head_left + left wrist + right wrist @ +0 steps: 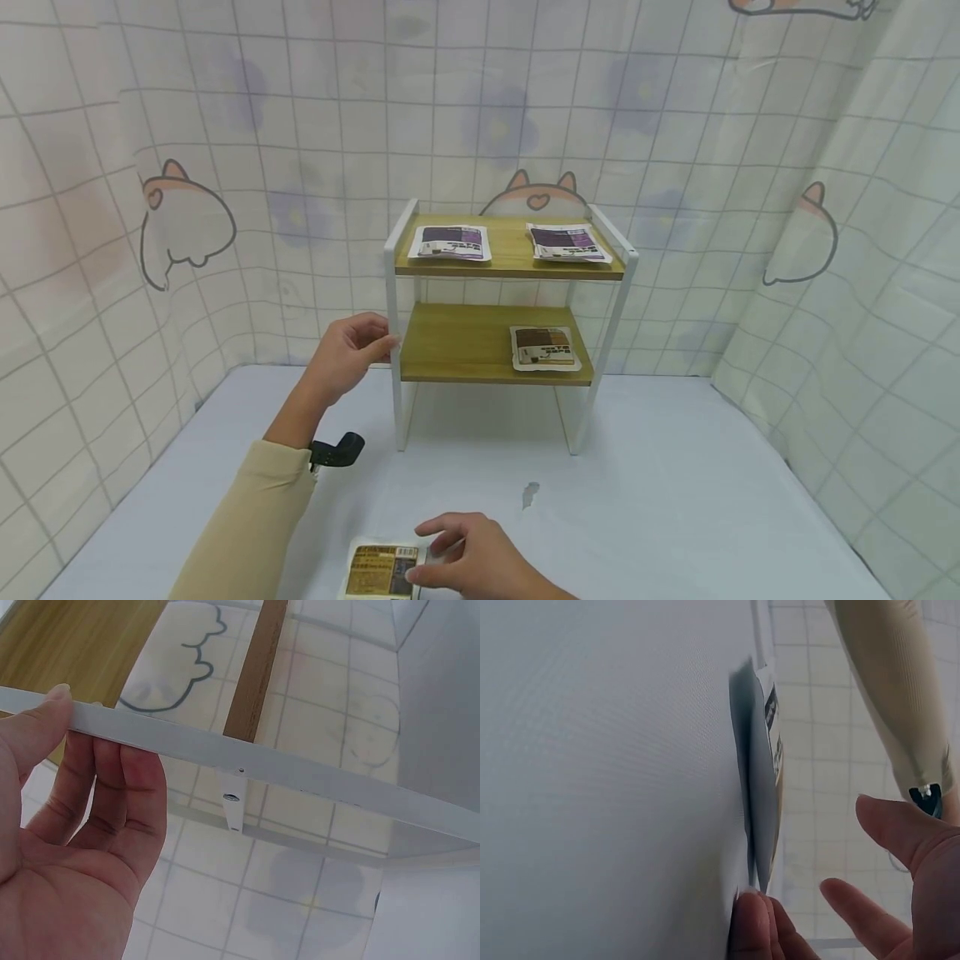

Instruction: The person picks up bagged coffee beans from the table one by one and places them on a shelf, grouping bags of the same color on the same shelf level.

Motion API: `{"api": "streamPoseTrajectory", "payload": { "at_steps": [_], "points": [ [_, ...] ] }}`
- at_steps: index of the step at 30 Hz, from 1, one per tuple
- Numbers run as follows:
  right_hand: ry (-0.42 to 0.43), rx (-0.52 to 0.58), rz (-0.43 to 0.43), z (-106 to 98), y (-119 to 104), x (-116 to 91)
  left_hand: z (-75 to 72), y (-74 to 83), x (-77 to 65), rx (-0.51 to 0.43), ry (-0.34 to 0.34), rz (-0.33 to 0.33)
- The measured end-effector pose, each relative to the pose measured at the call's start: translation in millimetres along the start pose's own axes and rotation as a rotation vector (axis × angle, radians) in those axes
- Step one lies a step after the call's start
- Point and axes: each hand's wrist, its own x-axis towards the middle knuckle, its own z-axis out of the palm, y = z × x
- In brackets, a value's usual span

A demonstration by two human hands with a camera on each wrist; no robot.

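My left hand (347, 354) grips the white left post (187, 744) of a two-tier wooden shelf (450, 342). In the left wrist view its thumb lies on one side of the post and its fingers on the other. A flat packet with a gold-brown label (372, 571) lies on the table at the front. Beside its right edge is my right hand (483, 557), with thumb and fingers spread. The right wrist view shows fingertips (751, 922) right at the edge of the packet (763, 802), while the thumb stands apart from it.
Two purple-labelled packets, at left (450, 243) and right (567, 244), lie on the upper board. A brown-labelled packet (545, 348) lies right on the lower board. The white table (675, 483) bears a small grey mark (530, 494). Gridded curtains (322, 125) surround it.
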Motion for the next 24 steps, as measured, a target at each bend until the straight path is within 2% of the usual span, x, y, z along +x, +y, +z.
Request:
{"api": "streamPoseTrajectory", "payload": {
  "at_steps": [14,24],
  "points": [
    [0.031,-0.128,0.128,18,-13,5,0.5,-0.2,0.3,0.009,-0.003,-0.016],
    [0.069,-0.219,0.096,28,-12,12,0.9,0.3,-0.3,0.007,-0.005,-0.002]
  ]
}}
